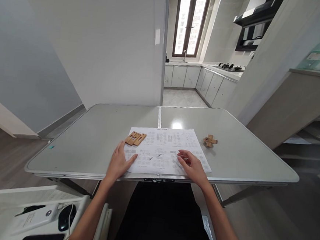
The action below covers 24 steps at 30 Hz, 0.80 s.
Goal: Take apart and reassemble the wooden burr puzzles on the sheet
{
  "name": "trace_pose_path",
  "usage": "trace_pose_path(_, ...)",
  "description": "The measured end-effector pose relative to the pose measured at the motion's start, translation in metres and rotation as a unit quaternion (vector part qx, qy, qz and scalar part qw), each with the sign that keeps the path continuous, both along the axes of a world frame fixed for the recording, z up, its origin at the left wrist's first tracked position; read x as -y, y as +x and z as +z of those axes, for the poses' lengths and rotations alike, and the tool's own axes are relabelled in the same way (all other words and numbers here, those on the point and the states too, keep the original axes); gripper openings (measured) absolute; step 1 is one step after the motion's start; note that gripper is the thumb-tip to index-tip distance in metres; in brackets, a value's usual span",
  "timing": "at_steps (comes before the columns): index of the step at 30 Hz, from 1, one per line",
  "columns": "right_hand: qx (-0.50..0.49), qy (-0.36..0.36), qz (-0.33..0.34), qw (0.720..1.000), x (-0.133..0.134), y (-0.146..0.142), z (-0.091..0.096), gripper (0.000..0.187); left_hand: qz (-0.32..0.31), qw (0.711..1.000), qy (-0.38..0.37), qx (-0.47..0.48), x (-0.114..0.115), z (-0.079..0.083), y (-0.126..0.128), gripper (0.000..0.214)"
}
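A printed paper sheet (170, 165) with rows of small diagrams lies flat across the table's middle, near the front edge. My left hand (119, 161) rests at its left border, thumb apart from the fingers, holding nothing. Just beyond those fingertips, several flat slotted wooden pieces (135, 138) lie side by side on the sheet's left edge. On the sheet's right half is my right hand (193, 166), its fingers loosely curled and apart, with nothing visible in it. Past the sheet's right edge sits an interlocked wooden block puzzle (210, 140), touched by neither hand.
The grey folding table (246, 152) has a metal rim and a centre seam. At lower left stands a white open drawer or bin (32, 187) holding a white box and dark objects. A wooden shelf unit (296, 108) is at right, and a kitchen lies beyond.
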State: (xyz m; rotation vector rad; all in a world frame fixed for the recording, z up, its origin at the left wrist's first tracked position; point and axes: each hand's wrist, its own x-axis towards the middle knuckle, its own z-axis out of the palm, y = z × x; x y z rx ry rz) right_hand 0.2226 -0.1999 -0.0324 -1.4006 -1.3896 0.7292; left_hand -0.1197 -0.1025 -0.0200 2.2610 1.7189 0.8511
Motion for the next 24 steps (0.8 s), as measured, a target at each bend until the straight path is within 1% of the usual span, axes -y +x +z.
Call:
trace_pose_path(5,0.005,-0.002,-0.004,1.000,-0.001,0.001,-0.001,0.043,0.026,0.996,0.028,0.077,0.008,0.007,0.000,0.063)
trace_pose_path(8,0.009,-0.002,-0.004,1.000,0.000,0.000,0.000,0.041,0.049,0.993,0.026,0.102,0.011,0.012,0.000,0.051)
trace_pose_path(13,0.015,0.005,-0.004,1.000,0.002,-0.004,0.004,0.041,0.058,0.991,0.027,0.120,0.015,0.016,0.000,0.041)
trace_pose_path(16,0.021,0.013,-0.016,1.000,0.003,0.004,0.009,0.043,0.062,0.989,0.023,0.129,0.016,0.017,-0.001,0.042)
trace_pose_path(18,0.034,0.021,-0.060,0.997,0.002,0.020,0.012,0.047,0.060,0.989,0.017,0.136,0.017,0.017,-0.001,0.043)
trace_pose_path(20,0.060,0.028,-0.139,0.988,-0.001,0.045,0.015,0.051,0.058,0.988,0.013,0.140,0.016,0.016,-0.002,0.042)
trace_pose_path(22,0.097,0.025,-0.228,0.969,-0.005,0.075,0.017,0.052,0.056,0.988,0.012,0.143,0.016,0.016,-0.002,0.040)
trace_pose_path(24,0.133,0.005,-0.294,0.947,-0.010,0.103,0.018,0.053,0.056,0.987,0.014,0.147,0.015,0.016,-0.003,0.038)
